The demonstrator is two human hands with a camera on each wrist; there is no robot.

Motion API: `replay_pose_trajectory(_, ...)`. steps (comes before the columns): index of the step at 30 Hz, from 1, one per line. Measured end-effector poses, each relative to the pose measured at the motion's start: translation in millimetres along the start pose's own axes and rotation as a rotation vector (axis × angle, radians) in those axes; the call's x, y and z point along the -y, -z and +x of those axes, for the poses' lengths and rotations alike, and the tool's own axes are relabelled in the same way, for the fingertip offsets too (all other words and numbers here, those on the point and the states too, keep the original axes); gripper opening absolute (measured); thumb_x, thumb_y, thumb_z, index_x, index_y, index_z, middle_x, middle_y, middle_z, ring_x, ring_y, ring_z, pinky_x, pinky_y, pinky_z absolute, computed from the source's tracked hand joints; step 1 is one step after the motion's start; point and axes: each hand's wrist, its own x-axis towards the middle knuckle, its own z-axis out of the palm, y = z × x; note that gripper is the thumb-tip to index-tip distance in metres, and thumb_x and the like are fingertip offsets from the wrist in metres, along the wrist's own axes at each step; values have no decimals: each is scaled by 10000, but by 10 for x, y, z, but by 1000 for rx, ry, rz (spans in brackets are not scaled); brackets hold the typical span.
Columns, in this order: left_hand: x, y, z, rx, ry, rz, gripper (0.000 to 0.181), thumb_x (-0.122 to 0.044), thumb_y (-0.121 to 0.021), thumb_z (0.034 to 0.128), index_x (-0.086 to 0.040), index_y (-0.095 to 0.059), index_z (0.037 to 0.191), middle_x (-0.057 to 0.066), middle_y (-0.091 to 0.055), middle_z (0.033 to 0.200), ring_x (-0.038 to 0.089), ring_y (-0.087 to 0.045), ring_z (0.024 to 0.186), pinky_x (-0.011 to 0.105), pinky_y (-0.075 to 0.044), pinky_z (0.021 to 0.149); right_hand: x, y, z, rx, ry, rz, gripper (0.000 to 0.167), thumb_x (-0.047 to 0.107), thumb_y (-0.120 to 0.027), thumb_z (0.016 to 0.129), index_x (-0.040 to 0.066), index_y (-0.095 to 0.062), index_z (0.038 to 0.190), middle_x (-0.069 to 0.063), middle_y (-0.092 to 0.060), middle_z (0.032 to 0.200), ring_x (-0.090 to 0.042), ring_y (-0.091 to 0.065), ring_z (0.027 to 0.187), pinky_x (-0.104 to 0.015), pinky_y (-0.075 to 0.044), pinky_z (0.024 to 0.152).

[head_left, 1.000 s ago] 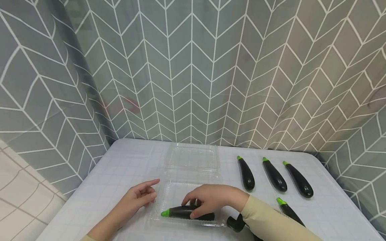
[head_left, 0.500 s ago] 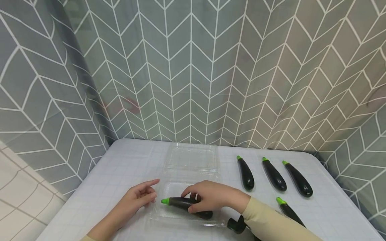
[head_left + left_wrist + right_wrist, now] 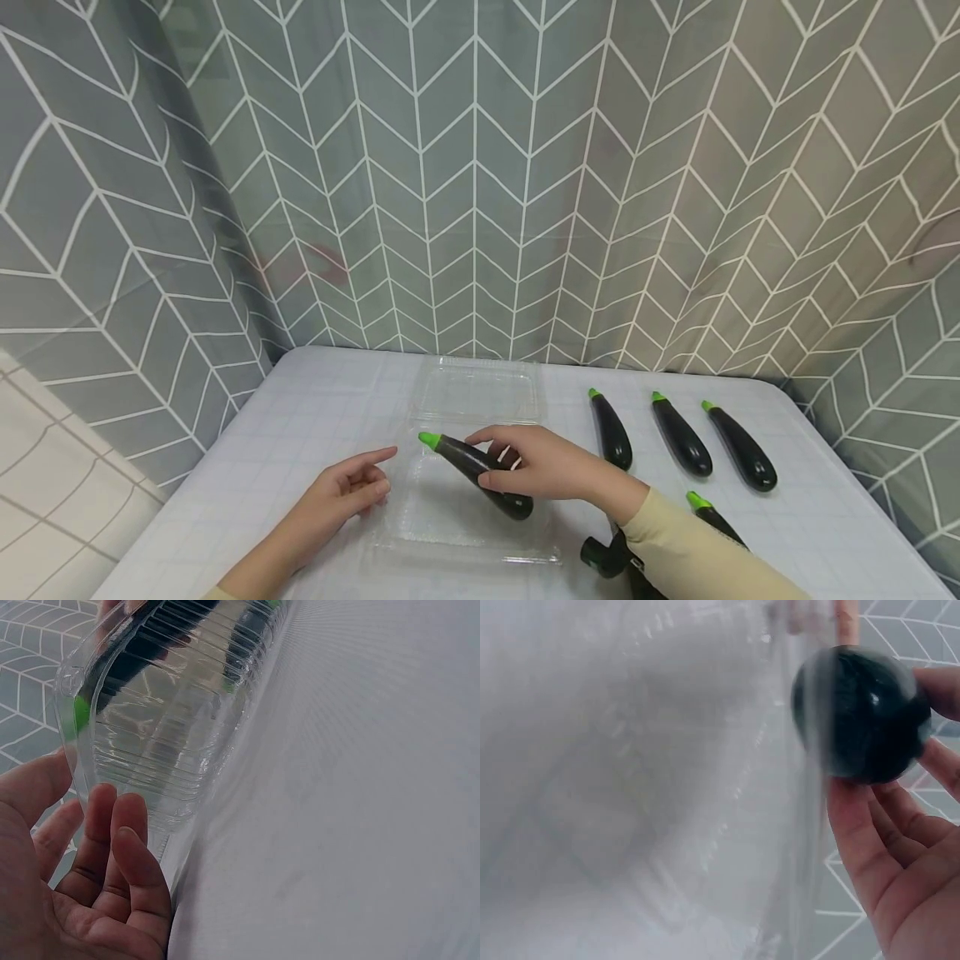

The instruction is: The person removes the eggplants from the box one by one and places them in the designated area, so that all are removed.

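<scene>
My right hand (image 3: 534, 463) grips a dark eggplant (image 3: 480, 472) with a green tip, thumb and fingers round its thicker half. The eggplant is tilted above the clear plastic clamshell box (image 3: 420, 533), green tip pointing away to the left. In the right wrist view the eggplant's round end (image 3: 866, 716) shows between thumb and fingers, partly behind the box wall. At the box's left side is my left hand (image 3: 352, 492), fingers loosely bent and holding nothing. Its fingertips (image 3: 131, 806) are close to the box wall in the left wrist view; whether they touch is hard to tell.
The box's lid (image 3: 480, 392) lies folded back behind it. To the right, several more eggplants (image 3: 682, 437) lie on the white-covered table (image 3: 315, 392). A black strap-like device (image 3: 603, 557) sits under my right wrist. A patterned curtain (image 3: 480, 208) hangs behind.
My right hand has lifted the eggplant from the box's near side and moved it away from me, turning it aslant. The left hand has stayed put.
</scene>
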Motion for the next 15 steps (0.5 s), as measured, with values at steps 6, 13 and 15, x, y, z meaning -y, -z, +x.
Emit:
replay_pose_trajectory(6, 10, 14, 0, 9, -26, 3, 517, -172, -633, 983, -30, -469, 1452, 155, -606, 1004, 185, -607, 808, 280, -511, 687, 29, 139, -127, -65, -27, 41, 444, 367, -675, 943, 290, -557, 1364, 64, -647, 1022, -95, -649, 898, -282, -532, 783)
replay_pose_trajectory(13, 23, 11, 7, 9, -31, -9, 519, -172, -633, 983, -30, -466, 1454, 158, -607, 1007, 179, -608, 809, 283, -512, 683, -9, 319, -343, -151, -56, 25, 460, 400, -661, 950, 271, -549, 1378, 32, -645, 1061, -127, -644, 930, -313, -530, 768)
replay_pose_trajectory(15, 18, 7, 5, 9, -31, -9, 518, -170, -631, 984, -28, -465, 1454, 158, -607, 1008, 178, -609, 811, 284, -512, 682, -38, 370, -418, -173, -74, 22, 472, 404, -657, 954, 258, -541, 1387, 12, -643, 1078, -142, -642, 939, -323, -529, 757)
